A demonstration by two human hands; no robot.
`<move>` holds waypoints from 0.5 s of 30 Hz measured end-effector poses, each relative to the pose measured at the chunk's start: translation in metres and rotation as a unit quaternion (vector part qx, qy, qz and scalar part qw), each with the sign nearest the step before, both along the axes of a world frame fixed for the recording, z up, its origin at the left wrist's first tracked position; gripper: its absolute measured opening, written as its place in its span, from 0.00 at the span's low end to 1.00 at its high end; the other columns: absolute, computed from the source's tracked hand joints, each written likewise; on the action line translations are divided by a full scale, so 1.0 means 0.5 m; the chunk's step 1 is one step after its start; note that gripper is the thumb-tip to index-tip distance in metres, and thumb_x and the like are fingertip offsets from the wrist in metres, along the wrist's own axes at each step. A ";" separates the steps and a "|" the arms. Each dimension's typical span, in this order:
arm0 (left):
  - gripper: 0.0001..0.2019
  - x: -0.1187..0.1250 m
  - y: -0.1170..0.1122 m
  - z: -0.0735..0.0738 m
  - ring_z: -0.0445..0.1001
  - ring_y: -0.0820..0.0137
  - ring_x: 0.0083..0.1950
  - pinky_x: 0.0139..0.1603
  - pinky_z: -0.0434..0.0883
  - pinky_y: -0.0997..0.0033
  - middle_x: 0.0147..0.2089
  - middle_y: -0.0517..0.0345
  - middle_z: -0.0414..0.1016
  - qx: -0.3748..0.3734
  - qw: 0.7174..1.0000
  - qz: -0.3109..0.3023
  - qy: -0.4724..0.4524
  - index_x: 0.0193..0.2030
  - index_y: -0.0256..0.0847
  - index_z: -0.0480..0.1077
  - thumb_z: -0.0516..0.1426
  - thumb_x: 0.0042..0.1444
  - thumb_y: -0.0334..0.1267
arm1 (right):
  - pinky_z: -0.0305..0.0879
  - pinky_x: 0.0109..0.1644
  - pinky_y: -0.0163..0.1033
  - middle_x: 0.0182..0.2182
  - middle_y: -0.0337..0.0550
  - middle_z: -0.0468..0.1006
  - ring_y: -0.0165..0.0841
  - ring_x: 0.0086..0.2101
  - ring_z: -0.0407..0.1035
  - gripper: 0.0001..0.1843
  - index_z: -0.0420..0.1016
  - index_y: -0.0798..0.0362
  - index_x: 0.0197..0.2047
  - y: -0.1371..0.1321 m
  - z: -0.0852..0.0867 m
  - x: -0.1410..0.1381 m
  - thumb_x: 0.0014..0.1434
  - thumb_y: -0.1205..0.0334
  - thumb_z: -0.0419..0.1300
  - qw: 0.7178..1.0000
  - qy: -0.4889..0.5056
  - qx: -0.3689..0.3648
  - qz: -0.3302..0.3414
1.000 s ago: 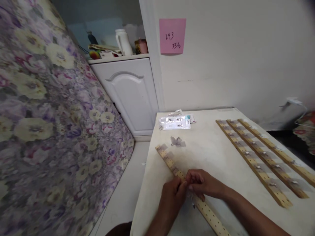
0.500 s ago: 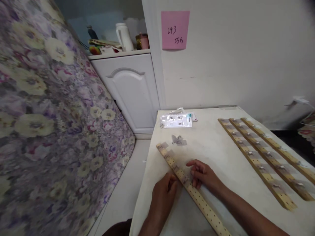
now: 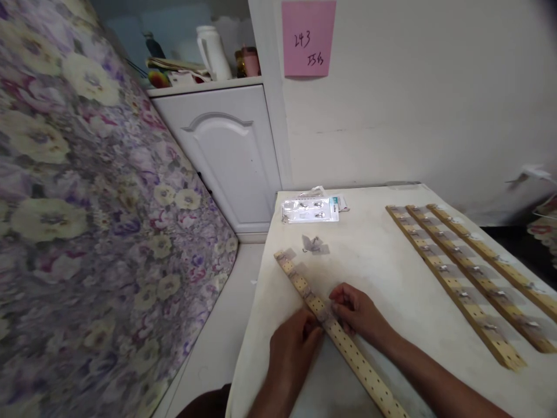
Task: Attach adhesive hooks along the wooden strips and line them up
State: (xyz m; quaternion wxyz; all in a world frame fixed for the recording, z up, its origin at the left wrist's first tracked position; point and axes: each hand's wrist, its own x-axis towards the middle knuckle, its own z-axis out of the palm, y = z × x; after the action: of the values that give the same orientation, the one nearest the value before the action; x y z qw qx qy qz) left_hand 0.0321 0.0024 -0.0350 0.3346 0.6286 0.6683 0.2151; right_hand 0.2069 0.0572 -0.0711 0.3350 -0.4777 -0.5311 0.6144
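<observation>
A long perforated wooden strip [image 3: 348, 354] lies diagonally on the white table [image 3: 383, 261]. My left hand [image 3: 290, 348] and my right hand [image 3: 359, 313] meet at the strip's middle, one on each side. Their fingertips are bent and pressed onto a small clear sticky hook [image 3: 324, 314] on the strip. Two more clear hooks sit on the strip nearer its far end. A loose clear hook [image 3: 314, 245] rests on the table just beyond that end. Behind it lies a blister pack of hooks [image 3: 310, 210].
Three more wooden strips [image 3: 461, 278] with several hooks lie side by side at the table's right. A floral mattress [image 3: 87, 203] leans at the left. A white cabinet [image 3: 226, 151] with a jug and clutter stands behind. A pink note [image 3: 308, 38] hangs on the wall.
Half a second ago my hands were a little apart beside the strip; now both have closed in on the hook on it. The view has tilted slightly down.
</observation>
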 end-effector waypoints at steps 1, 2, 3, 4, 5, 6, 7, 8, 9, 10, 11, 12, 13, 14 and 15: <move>0.06 0.000 0.000 -0.001 0.69 0.71 0.33 0.33 0.59 0.75 0.30 0.64 0.73 0.001 1.000 0.000 -0.001 0.34 0.44 0.70 0.54 0.52 0.38 | 0.53 0.14 0.27 0.21 0.27 0.66 0.20 0.12 0.60 0.05 0.63 0.51 0.36 0.001 0.000 -0.001 0.53 0.64 0.55 1.000 0.002 -0.001 -0.002; 0.06 0.000 0.001 -0.001 0.69 0.71 0.33 0.33 0.60 0.75 0.30 0.64 0.73 0.002 1.000 -0.001 -0.001 0.35 0.44 0.71 0.54 0.53 0.38 | 0.53 0.14 0.27 0.21 0.27 0.66 0.20 0.12 0.60 0.05 0.63 0.51 0.36 0.002 -0.001 -0.001 0.53 0.64 0.55 1.000 0.004 -0.003 -0.004; 0.06 0.000 0.002 -0.002 0.70 0.71 0.33 0.34 0.60 0.75 0.31 0.64 0.74 0.003 1.000 -0.002 -0.002 0.35 0.44 0.71 0.53 0.53 0.38 | 0.53 0.14 0.27 0.21 0.27 0.66 0.20 0.12 0.60 0.05 0.63 0.51 0.36 0.003 -0.001 -0.002 0.53 0.64 0.55 1.000 0.006 -0.004 -0.005; 0.06 0.000 0.003 -0.002 0.70 0.70 0.34 0.34 0.60 0.75 0.31 0.64 0.74 0.005 1.000 -0.003 -0.002 0.35 0.44 0.71 0.53 0.53 0.37 | 0.53 0.14 0.27 0.21 0.27 0.66 0.20 0.12 0.60 0.05 0.63 0.51 0.36 0.004 -0.002 -0.002 0.53 0.64 0.55 1.000 0.006 -0.004 -0.005; 0.06 0.001 0.004 -0.001 0.70 0.70 0.34 0.34 0.61 0.75 0.31 0.64 0.74 0.006 1.000 -0.004 -0.002 0.35 0.44 0.71 0.53 0.53 0.37 | 0.53 0.14 0.27 0.21 0.27 0.66 0.20 0.13 0.59 0.05 0.63 0.51 0.36 0.005 -0.002 -0.002 0.53 0.65 0.55 1.000 0.005 -0.001 -0.006; 0.06 0.002 0.005 0.000 0.70 0.70 0.34 0.34 0.61 0.75 0.31 0.64 0.74 0.006 1.000 -0.002 -0.001 0.35 0.44 0.71 0.53 0.53 0.37 | 0.53 0.14 0.27 0.21 0.27 0.65 0.20 0.13 0.59 0.05 0.63 0.52 0.36 0.006 -0.001 -0.002 0.53 0.65 0.55 1.000 0.002 0.002 -0.007; 0.06 0.004 0.006 0.002 0.71 0.70 0.34 0.34 0.62 0.75 0.31 0.63 0.74 0.007 1.000 -0.001 -0.001 0.34 0.43 0.71 0.53 0.53 0.37 | 0.53 0.14 0.27 0.21 0.28 0.65 0.20 0.13 0.59 0.05 0.64 0.52 0.36 0.007 -0.001 -0.002 0.53 0.65 0.55 1.000 -0.002 0.005 -0.006; 0.06 0.005 0.005 0.003 0.71 0.70 0.35 0.34 0.62 0.75 0.31 0.63 0.75 0.010 1.000 0.001 -0.002 0.34 0.43 0.71 0.53 0.54 0.37 | 0.53 0.14 0.27 0.21 0.28 0.65 0.20 0.13 0.59 0.05 0.64 0.52 0.36 0.008 0.000 -0.002 0.53 0.66 0.55 1.000 -0.004 0.007 -0.006; 0.06 0.006 0.004 0.005 0.71 0.69 0.35 0.35 0.63 0.74 0.32 0.63 0.75 0.016 1.000 0.003 -0.006 0.35 0.43 0.72 0.53 0.54 0.36 | 0.53 0.14 0.27 0.21 0.28 0.65 0.20 0.14 0.58 0.05 0.64 0.52 0.36 0.008 0.001 -0.001 0.53 0.66 0.55 1.000 -0.006 0.007 -0.005; 0.07 0.006 0.002 0.006 0.72 0.69 0.36 0.36 0.65 0.74 0.33 0.62 0.75 0.025 1.000 0.004 -0.012 0.36 0.44 0.72 0.53 0.55 0.36 | 0.53 0.14 0.27 0.21 0.28 0.65 0.20 0.14 0.58 0.05 0.64 0.52 0.36 0.008 0.002 -0.001 0.53 0.66 0.54 1.000 -0.007 0.006 -0.004; 0.08 0.006 -0.001 0.006 0.72 0.69 0.38 0.38 0.66 0.74 0.35 0.62 0.76 0.038 0.999 0.004 -0.016 0.37 0.44 0.72 0.52 0.56 0.35 | 0.52 0.14 0.27 0.21 0.28 0.65 0.20 0.14 0.58 0.05 0.64 0.52 0.36 0.008 0.003 -0.001 0.53 0.66 0.54 1.000 -0.008 0.005 -0.003; 0.09 0.005 -0.005 0.004 0.73 0.69 0.40 0.40 0.66 0.73 0.37 0.62 0.76 0.054 0.998 -0.001 -0.018 0.39 0.45 0.72 0.51 0.57 0.34 | 0.52 0.14 0.27 0.21 0.28 0.65 0.20 0.14 0.57 0.05 0.64 0.52 0.36 0.008 0.004 -0.001 0.53 0.67 0.54 1.000 -0.009 0.004 -0.002; 0.10 0.003 -0.010 0.001 0.73 0.69 0.41 0.42 0.67 0.73 0.39 0.61 0.76 0.070 0.997 -0.010 -0.015 0.42 0.46 0.72 0.50 0.58 0.34 | 0.52 0.14 0.27 0.21 0.28 0.65 0.20 0.14 0.57 0.05 0.64 0.52 0.35 0.009 0.005 -0.001 0.53 0.67 0.54 1.000 -0.011 0.003 -0.001; 0.12 0.001 -0.015 -0.003 0.73 0.69 0.43 0.44 0.68 0.72 0.41 0.61 0.76 0.086 0.996 -0.022 -0.007 0.44 0.47 0.71 0.50 0.59 0.35 | 0.52 0.14 0.27 0.21 0.28 0.65 0.20 0.14 0.57 0.05 0.64 0.52 0.35 0.009 0.006 0.000 0.53 0.67 0.54 1.000 -0.013 0.004 -0.001; 0.13 -0.002 -0.019 -0.008 0.73 0.69 0.44 0.45 0.68 0.72 0.43 0.60 0.76 0.098 0.994 -0.038 0.005 0.47 0.48 0.71 0.49 0.60 0.36 | 0.52 0.15 0.27 0.21 0.28 0.65 0.20 0.14 0.57 0.05 0.64 0.52 0.35 0.010 0.007 0.000 0.53 0.67 0.55 1.000 -0.017 0.007 0.000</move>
State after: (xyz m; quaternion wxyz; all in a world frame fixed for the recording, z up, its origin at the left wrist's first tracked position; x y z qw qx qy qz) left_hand 0.0311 -0.0073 -0.0389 0.2754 0.6844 0.6216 0.2635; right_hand 0.2069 0.0620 -0.0678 0.3290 -0.4856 -0.5408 0.6029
